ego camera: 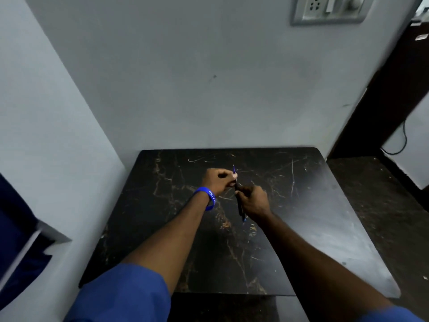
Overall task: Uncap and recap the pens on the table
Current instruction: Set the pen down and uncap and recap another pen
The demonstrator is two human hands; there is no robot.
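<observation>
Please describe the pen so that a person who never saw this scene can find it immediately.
Find the dark marble-patterned table set against the grey wall. Above its middle the left hand and right hand meet. The pen is the thin dark stick with blue ends between them, the only loose object there; the blue wristband sits on the left wrist instead.

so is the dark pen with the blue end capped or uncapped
Cannot tell: the left hand and right hand cover the dark pen with the blue end at its cap end.
</observation>
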